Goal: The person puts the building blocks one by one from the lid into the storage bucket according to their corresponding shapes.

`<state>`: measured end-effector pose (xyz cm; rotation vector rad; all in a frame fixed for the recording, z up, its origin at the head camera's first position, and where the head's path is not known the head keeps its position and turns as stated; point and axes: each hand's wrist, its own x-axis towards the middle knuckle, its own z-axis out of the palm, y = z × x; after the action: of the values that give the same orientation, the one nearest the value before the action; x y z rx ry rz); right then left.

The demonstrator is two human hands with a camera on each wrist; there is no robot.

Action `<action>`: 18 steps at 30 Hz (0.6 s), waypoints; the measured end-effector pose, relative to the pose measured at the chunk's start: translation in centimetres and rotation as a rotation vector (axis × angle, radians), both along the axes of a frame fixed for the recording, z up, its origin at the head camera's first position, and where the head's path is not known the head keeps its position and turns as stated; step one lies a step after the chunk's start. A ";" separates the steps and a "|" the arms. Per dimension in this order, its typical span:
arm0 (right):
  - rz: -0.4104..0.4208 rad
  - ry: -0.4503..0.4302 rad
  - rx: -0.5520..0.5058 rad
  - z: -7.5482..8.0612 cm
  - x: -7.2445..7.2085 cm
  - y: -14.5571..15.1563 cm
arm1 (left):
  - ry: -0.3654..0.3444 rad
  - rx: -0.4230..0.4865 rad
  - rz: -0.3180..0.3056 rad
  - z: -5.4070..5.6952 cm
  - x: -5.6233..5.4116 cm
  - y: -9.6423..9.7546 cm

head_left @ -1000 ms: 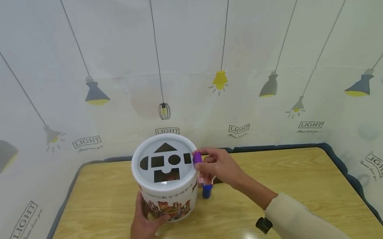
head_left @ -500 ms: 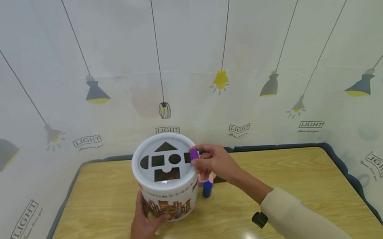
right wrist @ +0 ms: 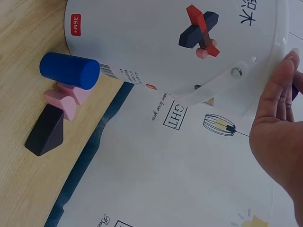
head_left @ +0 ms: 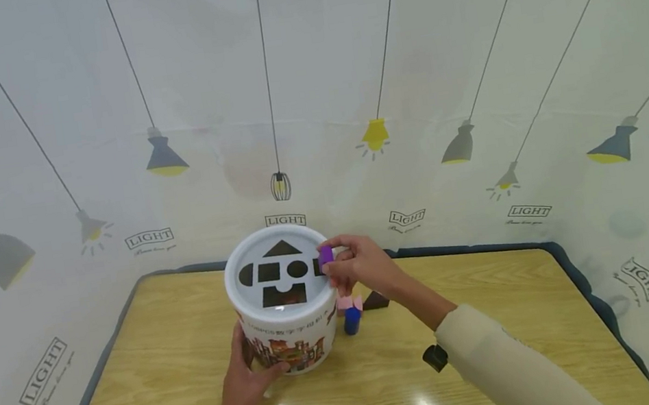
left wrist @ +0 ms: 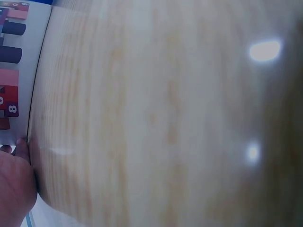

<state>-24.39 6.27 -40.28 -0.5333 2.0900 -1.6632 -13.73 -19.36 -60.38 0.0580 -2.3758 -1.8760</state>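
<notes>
A white printed bucket [head_left: 292,328] stands upright on the table, its lid [head_left: 251,303] cut with several shaped holes. My left hand [head_left: 247,372] grips its lower left side, thumb across the front and fingers reaching round the side. Between thumb and fingers, my right hand [head_left: 364,266] pinches a purple block [head_left: 326,257] over the lid's right rim. That block stands tilted at the rectangular hole, partly covering it; whether it has entered the hole, I cannot tell. In the right wrist view, the right hand [right wrist: 277,127] hides most of it.
Right of the bucket lie a blue cylinder [right wrist: 69,71], pink blocks [right wrist: 61,104] and a dark triangular block [right wrist: 46,130]. The bucket's white handle [right wrist: 218,85] hangs against its side. Behind the wooden table [head_left: 475,340] rises a lamp-patterned backdrop [head_left: 328,181] along its dark-edged border.
My right hand has moved slightly left and up, bringing the purple block from the lid's outer rim to over the rectangular hole. The left hand and bucket have stayed in place.
</notes>
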 end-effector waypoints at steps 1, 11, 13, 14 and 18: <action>-0.004 -0.002 0.010 0.1 -0.1 0.0 | -0.002 -0.002 0.001 0.0 0.0 0.0; -0.035 -0.056 0.088 0.6 -0.7 -0.7 | -0.015 0.005 -0.005 -0.3 -0.1 -0.1; -0.044 -0.053 0.106 0.5 -0.8 -0.8 | -0.011 0.008 -0.005 -0.3 -0.2 -0.1; -0.048 -0.052 0.114 0.5 -0.8 -0.8 | -0.007 0.013 -0.004 -0.3 -0.2 -0.1; -0.063 -0.054 0.142 0.6 -0.9 -1.0 | -0.008 0.015 -0.006 -0.3 -0.2 -0.1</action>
<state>-25.26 5.30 -39.70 -0.3779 2.1856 -1.5300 -13.89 -19.45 -60.66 0.0597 -2.3696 -1.8995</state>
